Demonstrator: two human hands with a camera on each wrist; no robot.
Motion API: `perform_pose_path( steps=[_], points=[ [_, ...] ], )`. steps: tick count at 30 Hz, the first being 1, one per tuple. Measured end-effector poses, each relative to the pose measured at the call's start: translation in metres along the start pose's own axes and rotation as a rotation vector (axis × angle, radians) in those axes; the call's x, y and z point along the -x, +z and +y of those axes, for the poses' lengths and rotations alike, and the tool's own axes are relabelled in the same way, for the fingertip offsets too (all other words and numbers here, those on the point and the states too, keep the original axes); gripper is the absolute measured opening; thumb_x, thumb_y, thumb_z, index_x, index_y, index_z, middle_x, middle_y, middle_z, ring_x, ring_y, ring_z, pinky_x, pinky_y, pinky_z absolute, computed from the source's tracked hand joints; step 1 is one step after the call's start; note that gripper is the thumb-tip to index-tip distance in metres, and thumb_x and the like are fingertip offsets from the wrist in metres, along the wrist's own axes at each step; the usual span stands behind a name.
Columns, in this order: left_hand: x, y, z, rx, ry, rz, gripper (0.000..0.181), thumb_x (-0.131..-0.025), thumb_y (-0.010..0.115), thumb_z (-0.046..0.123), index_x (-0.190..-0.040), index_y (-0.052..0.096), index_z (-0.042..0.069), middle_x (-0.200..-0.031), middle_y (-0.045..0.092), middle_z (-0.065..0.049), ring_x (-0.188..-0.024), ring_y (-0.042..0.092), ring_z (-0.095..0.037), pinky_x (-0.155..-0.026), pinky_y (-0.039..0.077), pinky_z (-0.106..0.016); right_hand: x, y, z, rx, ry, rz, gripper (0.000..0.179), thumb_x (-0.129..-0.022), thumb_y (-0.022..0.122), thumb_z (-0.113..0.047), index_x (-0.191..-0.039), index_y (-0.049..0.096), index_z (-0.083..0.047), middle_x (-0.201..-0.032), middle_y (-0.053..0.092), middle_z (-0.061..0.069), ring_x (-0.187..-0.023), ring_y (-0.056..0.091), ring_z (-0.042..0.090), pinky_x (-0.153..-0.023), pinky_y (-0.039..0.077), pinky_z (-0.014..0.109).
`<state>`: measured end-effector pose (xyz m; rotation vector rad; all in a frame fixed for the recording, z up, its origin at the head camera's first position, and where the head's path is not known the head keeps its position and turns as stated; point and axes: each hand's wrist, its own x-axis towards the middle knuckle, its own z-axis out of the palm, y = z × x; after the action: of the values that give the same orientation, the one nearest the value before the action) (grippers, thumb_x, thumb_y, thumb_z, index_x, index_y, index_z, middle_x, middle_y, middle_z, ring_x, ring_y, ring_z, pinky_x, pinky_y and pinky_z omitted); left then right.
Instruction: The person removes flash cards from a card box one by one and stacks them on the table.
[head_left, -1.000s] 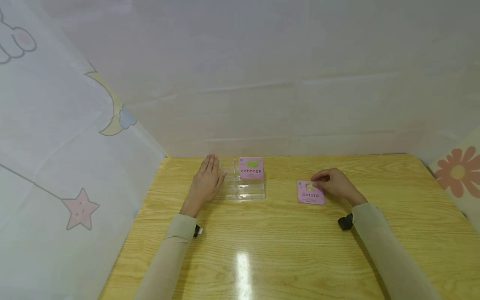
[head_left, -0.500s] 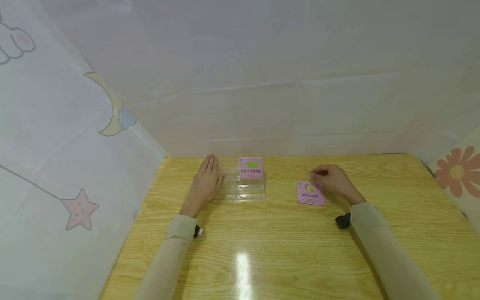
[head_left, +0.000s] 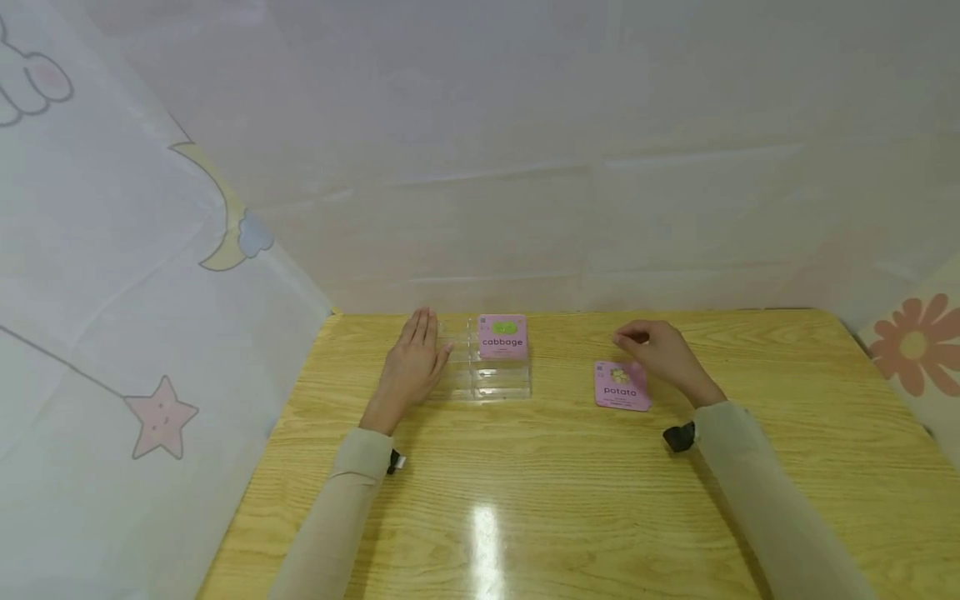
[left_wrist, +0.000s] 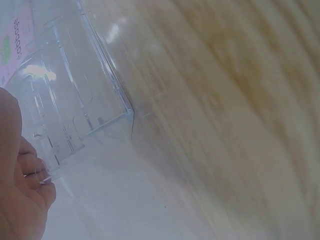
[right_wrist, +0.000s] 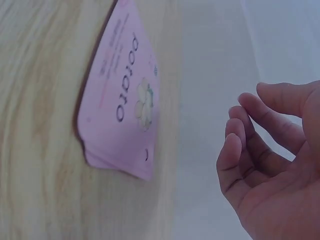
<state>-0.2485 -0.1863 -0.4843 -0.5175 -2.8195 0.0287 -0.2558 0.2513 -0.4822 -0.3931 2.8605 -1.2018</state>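
Left hand (head_left: 407, 367) forward — fingers (head_left: 420, 327) straight, right hand (head_left: 663, 357) raised — loosely curved, both forearms (head_left: 330, 525) extended

Spreads out as a yellow wood-grain bench (head_left: 570, 483), glossy, with a streak of reflected light toward the near side. Carries a clear plastic compartment rack (head_left: 487, 379) and, apart to its right, a stack of pink potato flashcards (head_left: 621, 392).

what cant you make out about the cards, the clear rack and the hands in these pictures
- Head view: the small print on the potato card is too tiny to read.
- Head view: the left hand covers part of the clear rack.
- Left wrist view: the left edge cuts off the cabbage card.
- Right wrist view: the potato card hides how many cards lie under it.
- Right wrist view: the right edge cuts off the right hand.
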Motion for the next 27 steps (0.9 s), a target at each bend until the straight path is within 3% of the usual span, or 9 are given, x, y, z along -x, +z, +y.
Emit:
perform_pose_path(
  steps=[11,27],
  points=[
    [0.000,-0.004,0.002,0.012,0.001,-0.010,0.071,-0.115,0.031,0.043,-0.161,0.026,-0.011,-0.170,0.028,-0.028,-0.162,0.026,-0.039,-0.135,0.023,-0.046,-0.005,0.000,-0.026,-0.003,-0.057,0.006,0.039,-0.109,0.058,-0.034,-0.129,0.072,-0.003,-0.127,0.073,0.019,-0.114,0.067,0.036,-0.098,0.055,0.058],
    [0.001,-0.005,0.002,0.006,-0.003,-0.013,0.071,-0.115,0.031,0.044,-0.162,0.025,-0.010,-0.169,0.030,-0.029,-0.162,0.026,-0.039,-0.135,0.023,-0.046,-0.014,0.005,-0.067,-0.028,-0.127,-0.007,0.040,-0.109,0.057,-0.039,-0.132,0.072,-0.009,-0.132,0.073,0.016,-0.119,0.069,0.036,-0.104,0.057,0.056]
  ],
)
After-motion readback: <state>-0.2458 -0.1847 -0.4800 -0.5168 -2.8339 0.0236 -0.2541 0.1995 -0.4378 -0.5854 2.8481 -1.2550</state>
